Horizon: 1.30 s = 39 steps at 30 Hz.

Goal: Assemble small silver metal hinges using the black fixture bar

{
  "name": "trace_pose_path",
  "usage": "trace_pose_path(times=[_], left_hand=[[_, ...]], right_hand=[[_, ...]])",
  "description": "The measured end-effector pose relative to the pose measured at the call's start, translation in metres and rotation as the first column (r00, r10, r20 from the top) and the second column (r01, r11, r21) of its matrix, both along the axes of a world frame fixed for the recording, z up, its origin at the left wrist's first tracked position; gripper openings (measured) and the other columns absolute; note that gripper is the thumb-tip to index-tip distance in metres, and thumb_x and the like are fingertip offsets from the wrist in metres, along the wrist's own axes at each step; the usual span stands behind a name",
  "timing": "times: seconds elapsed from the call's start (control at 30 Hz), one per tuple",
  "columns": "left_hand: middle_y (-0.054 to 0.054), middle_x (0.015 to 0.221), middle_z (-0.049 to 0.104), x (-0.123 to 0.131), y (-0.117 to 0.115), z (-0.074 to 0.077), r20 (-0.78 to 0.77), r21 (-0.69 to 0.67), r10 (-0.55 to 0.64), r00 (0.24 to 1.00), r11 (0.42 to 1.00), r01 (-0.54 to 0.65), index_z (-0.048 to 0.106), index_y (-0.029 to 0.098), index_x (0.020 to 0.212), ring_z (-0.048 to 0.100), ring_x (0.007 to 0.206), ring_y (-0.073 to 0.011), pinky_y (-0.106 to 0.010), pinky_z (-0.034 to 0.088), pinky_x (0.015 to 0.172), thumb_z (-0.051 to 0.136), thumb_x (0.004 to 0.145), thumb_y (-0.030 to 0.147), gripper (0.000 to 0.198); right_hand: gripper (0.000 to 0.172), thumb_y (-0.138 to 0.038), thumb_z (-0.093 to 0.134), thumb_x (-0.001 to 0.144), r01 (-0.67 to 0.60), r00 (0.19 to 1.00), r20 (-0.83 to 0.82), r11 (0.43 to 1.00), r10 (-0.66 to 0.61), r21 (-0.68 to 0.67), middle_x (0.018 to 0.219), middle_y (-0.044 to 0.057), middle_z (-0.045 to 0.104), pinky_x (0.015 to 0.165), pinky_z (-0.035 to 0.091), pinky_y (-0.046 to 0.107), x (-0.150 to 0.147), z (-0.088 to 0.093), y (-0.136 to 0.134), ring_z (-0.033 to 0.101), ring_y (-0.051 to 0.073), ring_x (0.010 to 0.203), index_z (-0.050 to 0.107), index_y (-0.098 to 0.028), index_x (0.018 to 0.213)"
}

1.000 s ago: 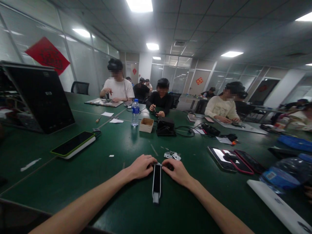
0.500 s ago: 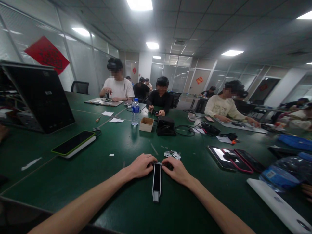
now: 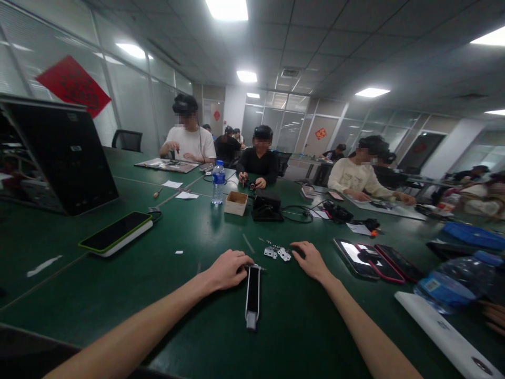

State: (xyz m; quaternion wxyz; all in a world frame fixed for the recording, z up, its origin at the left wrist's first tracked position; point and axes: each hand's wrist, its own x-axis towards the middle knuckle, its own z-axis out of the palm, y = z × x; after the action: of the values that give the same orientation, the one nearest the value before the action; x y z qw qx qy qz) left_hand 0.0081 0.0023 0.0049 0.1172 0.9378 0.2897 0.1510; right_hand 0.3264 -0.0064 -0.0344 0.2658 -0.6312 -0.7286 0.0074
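A narrow black device with a pale frame and a grey block at its near end [image 3: 253, 295] lies lengthwise in front of me. My left hand [image 3: 231, 269] is closed at its far end, fingers curled; the exact grip is partly hidden. A thin metallic bit sticks out to the right of that end. To the right, my right hand [image 3: 311, 260] is off the device, fingers apart and holding nothing I can see. Its fingertips are just right of a small pile of silvery metal plates with holes [image 3: 277, 252].
Ahead stand a small open box [image 3: 236, 203], a water bottle [image 3: 218, 183] and a black stand [image 3: 267, 205]. Phones [image 3: 357, 257] and a large bottle [image 3: 453, 287] lie right; a green-edged device [image 3: 118, 232] and an HP-marked panel [image 3: 65, 158] are left. Several people sit around the green table [image 3: 189, 326].
My right hand has let go of the device's far end and moved right, beside the metal plates. My left hand stays at the device.
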Motion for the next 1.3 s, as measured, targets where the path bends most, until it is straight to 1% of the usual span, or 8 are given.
trace_pose_path(times=[0.17,0.3,0.43,0.63,0.83,0.97,1.13,1.3], left_hand=[[-0.003,0.094,0.063,0.000,-0.001,0.003,-0.023,0.046,0.001,1.000,0.999,0.000,0.061,0.021,0.108,0.057,0.086,-0.0178,-0.030,0.041,0.078,0.048,0.083,0.015,0.029],[-0.003,0.090,0.063,0.000,-0.002,0.005,-0.037,0.087,0.017,0.999,0.996,-0.013,0.062,0.022,0.106,0.057,0.083,-0.0175,-0.030,0.040,0.075,0.048,0.082,0.014,0.029],[-0.003,0.086,0.064,0.001,-0.005,0.008,-0.081,0.143,0.039,0.996,0.989,-0.027,0.063,0.021,0.105,0.057,0.080,-0.0180,-0.030,0.039,0.071,0.049,0.081,0.014,0.028],[-0.004,0.085,0.064,0.005,-0.007,0.007,-0.107,0.200,0.058,0.993,0.979,-0.036,0.062,0.022,0.105,0.057,0.078,-0.0180,-0.030,0.038,0.070,0.049,0.083,0.015,0.027],[-0.005,0.084,0.064,0.012,-0.009,0.002,-0.103,0.253,0.107,0.989,0.964,-0.078,0.063,0.020,0.096,0.057,0.078,-0.0184,-0.031,0.037,0.072,0.047,0.086,0.016,0.019],[-0.005,0.083,0.064,0.016,-0.012,-0.002,-0.109,0.285,0.137,0.985,0.953,-0.101,0.063,0.019,0.091,0.056,0.077,-0.0180,-0.031,0.038,0.072,0.047,0.087,0.016,0.016],[-0.005,0.083,0.065,0.018,-0.012,-0.007,-0.085,0.315,0.178,0.980,0.938,-0.143,0.061,0.018,0.085,0.056,0.079,-0.0195,-0.032,0.038,0.073,0.048,0.084,0.014,0.014],[-0.006,0.091,0.064,0.012,-0.012,-0.002,0.006,0.285,0.145,0.989,0.948,-0.141,0.059,0.019,0.099,0.056,0.086,-0.0207,-0.034,0.038,0.077,0.052,0.081,0.016,0.020]], right_hand=[[0.026,-0.028,0.045,0.088,0.019,0.994,0.108,0.997,-0.010,-0.077,0.101,0.008,0.060,0.083,0.043,0.033,-0.006,0.006,-0.001,0.054,0.020,0.096,0.066,-0.020,0.101],[0.021,-0.025,0.049,0.088,0.027,0.966,0.259,0.997,-0.008,-0.067,0.095,0.008,0.063,0.074,0.044,0.029,-0.013,0.016,0.000,0.058,0.019,0.086,0.068,-0.021,0.094],[0.018,-0.018,0.051,0.086,0.034,0.928,0.372,0.999,-0.026,-0.014,0.087,0.009,0.064,0.068,0.043,0.028,-0.021,0.017,0.003,0.059,0.019,0.078,0.068,-0.019,0.084],[0.016,-0.016,0.048,0.086,0.062,0.910,0.408,0.997,-0.075,0.044,0.084,0.009,0.061,0.066,0.043,0.029,-0.023,0.009,0.001,0.057,0.019,0.075,0.064,-0.015,0.083],[0.015,-0.017,0.045,0.085,0.148,0.926,0.321,0.973,-0.198,0.175,0.076,0.006,0.057,0.063,0.041,0.028,-0.026,0.022,-0.014,0.054,0.018,0.070,0.056,-0.017,0.075],[0.014,-0.016,0.043,0.085,0.022,0.980,0.188,0.972,-0.067,0.232,0.075,0.006,0.055,0.061,0.041,0.029,-0.052,0.030,-0.024,0.052,0.017,0.066,0.053,-0.018,0.075],[0.013,-0.014,0.041,0.085,-0.207,0.977,0.113,0.942,0.183,0.264,0.079,0.006,0.055,0.064,0.044,0.030,-0.105,0.024,-0.033,0.052,0.018,0.072,0.052,-0.018,0.080],[0.014,-0.015,0.037,0.088,-0.266,0.962,0.009,0.931,0.273,0.249,0.078,0.005,0.053,0.067,0.044,0.031,-0.126,0.014,-0.038,0.052,0.018,0.073,0.049,-0.019,0.081]])
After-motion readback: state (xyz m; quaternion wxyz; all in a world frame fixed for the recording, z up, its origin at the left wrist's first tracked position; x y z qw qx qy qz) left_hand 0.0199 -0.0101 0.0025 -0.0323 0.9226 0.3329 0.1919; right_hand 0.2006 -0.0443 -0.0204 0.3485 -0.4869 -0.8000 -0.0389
